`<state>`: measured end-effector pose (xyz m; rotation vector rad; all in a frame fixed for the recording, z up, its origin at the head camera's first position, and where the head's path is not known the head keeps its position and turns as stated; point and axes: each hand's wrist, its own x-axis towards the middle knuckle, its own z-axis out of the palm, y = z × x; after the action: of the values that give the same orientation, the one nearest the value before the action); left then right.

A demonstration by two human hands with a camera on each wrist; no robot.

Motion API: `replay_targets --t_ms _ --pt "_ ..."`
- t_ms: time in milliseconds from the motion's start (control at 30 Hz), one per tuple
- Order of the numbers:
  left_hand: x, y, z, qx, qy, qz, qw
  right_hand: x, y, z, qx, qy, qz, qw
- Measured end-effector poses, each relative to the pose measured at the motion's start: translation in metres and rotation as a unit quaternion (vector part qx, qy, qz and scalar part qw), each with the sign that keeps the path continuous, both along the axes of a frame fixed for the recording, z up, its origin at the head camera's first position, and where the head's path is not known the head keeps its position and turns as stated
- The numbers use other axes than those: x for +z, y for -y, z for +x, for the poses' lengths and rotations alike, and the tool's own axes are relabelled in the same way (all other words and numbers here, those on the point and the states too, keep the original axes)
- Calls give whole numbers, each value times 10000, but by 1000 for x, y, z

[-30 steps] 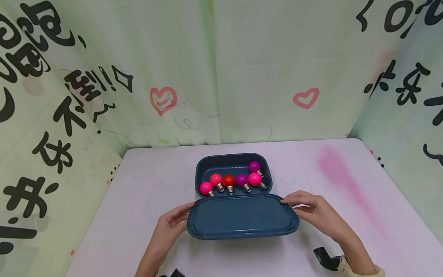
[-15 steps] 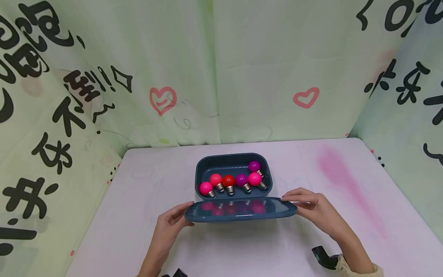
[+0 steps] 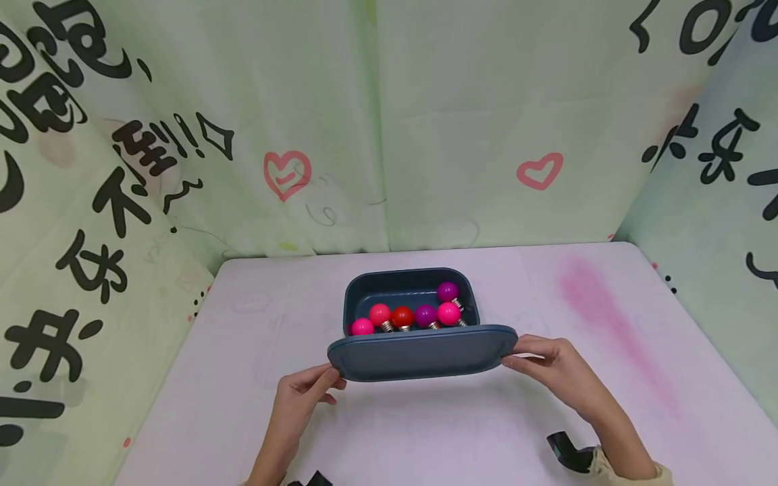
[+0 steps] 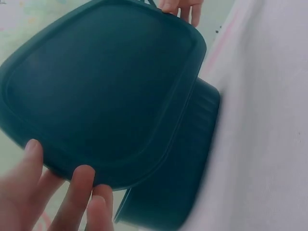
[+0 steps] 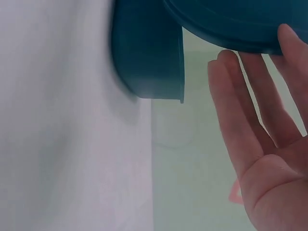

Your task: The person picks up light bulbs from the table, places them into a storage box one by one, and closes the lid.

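Observation:
Both hands hold a dark blue lid (image 3: 422,354) by its two ends, tilted up at the near side of a matching blue box (image 3: 389,280). My left hand (image 3: 298,405) pinches the lid's left end, thumb on the near face. At the right end, my right hand (image 3: 553,368) grips between thumb and fingers. Inside the box lie several round bulbs with silver screw bases: pink, purple and a red bulb (image 3: 402,316). The lid's upper edge hides part of their bases. In the left wrist view the lid (image 4: 106,86) overlaps the box wall (image 4: 168,192).
The box stands on a white table (image 3: 255,337) with a pink smear on its right side. Behind and beside it hangs a pale green curtain (image 3: 450,135) with hearts and black lettering. A black camera mount (image 3: 571,452) sits by the right wrist.
The lid has turned from lying nearly flat, through edge-on, to standing tilted with its other face toward me. Its upper edge now covers the near rim of the box. The bulbs stay put.

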<state>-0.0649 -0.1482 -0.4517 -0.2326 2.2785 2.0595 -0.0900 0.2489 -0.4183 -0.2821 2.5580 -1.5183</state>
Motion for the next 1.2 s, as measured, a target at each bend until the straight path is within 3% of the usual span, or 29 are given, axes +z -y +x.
replay_targets --t_ms 333,633,1200 --pt "-5 2 -1 -78 40 -50 9999 1 4 -3 -275 331 34 9991" --pt "-11 3 -3 47 -28 -76 10000 -4 8 -5 -224 659 -462 9965" --pt "-19 0 -4 221 315 633 9973 -14 13 -5 -200 925 -729 9928"
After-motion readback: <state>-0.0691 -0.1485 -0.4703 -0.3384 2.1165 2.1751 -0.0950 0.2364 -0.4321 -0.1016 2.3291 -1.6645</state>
